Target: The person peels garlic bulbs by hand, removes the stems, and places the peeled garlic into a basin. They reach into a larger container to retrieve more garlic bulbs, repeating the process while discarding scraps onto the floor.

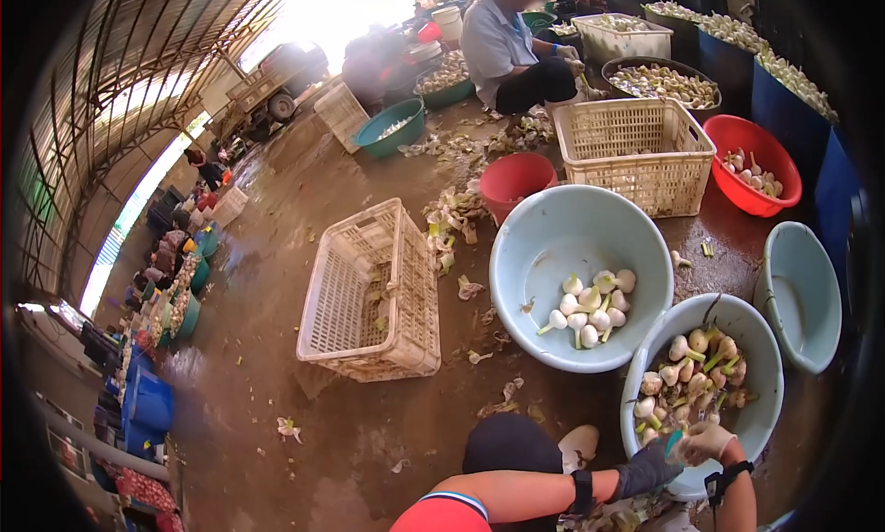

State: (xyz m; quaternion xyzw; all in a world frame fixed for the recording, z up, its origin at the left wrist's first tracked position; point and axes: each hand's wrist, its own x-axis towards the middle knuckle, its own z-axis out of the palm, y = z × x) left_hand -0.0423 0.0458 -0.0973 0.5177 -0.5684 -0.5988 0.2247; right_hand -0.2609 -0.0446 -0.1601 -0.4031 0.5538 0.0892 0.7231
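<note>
My left hand (646,470), in a dark grey glove, meets my right hand (706,442), in a pale glove, over the near rim of a light blue basin (632,394). A small teal object (673,443) shows between them; which hand grips it is unclear. The right fingers are curled, and what they hold is hidden. Beyond the hands, untrimmed garlic bulbs (698,366) with dirty skins and green stems lie in this basin. A larger light blue basin (532,255) adjoins it at the upper left, with clean white garlic bulbs (589,309) inside.
A plastic crate (415,324) stands left on the wet floor; another crate (636,179) stands ahead beside a red bucket (515,179) and a red basin (753,134). A third blue basin (805,297) is at right. A seated person (498,55) works ahead. Garlic peelings (453,217) litter the floor.
</note>
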